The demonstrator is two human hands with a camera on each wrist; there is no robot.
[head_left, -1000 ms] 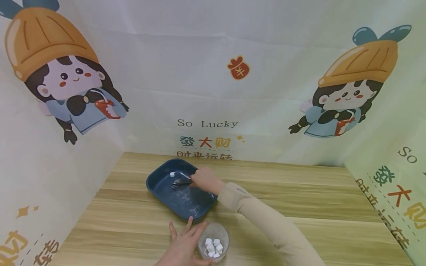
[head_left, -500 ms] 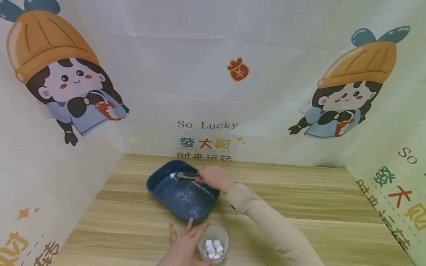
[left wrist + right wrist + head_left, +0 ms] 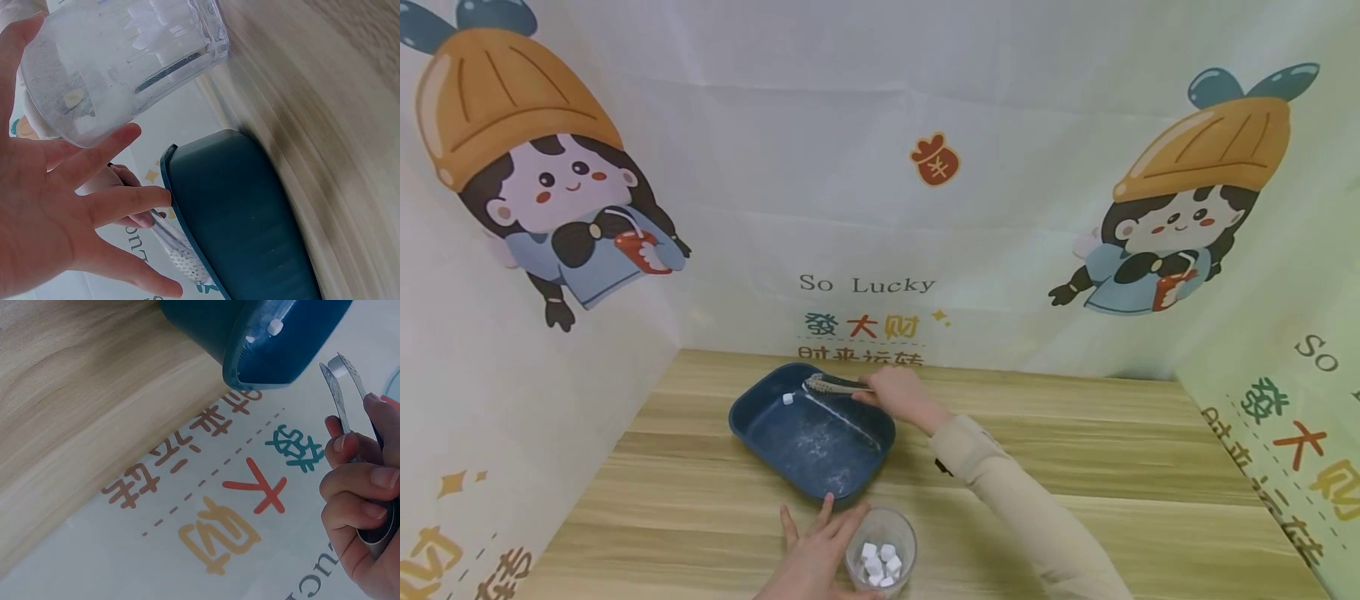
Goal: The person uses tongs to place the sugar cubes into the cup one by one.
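Note:
My right hand [image 3: 898, 396] grips metal tongs [image 3: 835, 385] above the far side of the dark blue tray [image 3: 775, 450]. In the right wrist view, a white cube [image 3: 337, 367] sits between the tongs' tips. Another white cube [image 3: 787, 399] lies in the tray, near its left end. At the front, my left hand [image 3: 812, 554] has its fingers spread and straight. Its thumb and index finger touch either side of a clear cup [image 3: 906, 533], while another fingertip touches the tray's near rim. Several white cubes [image 3: 874, 564] lie inside the upright cup.
A wood-grain table [image 3: 1052, 450] carries the tray and cup. White printed sheets [image 3: 1000, 275] stand at its back and sides. Whitish powdery marks show on the tray's floor.
The tongs have risen from the tray's floor and moved back and right with the right hand. The left hand and cup have stayed in place.

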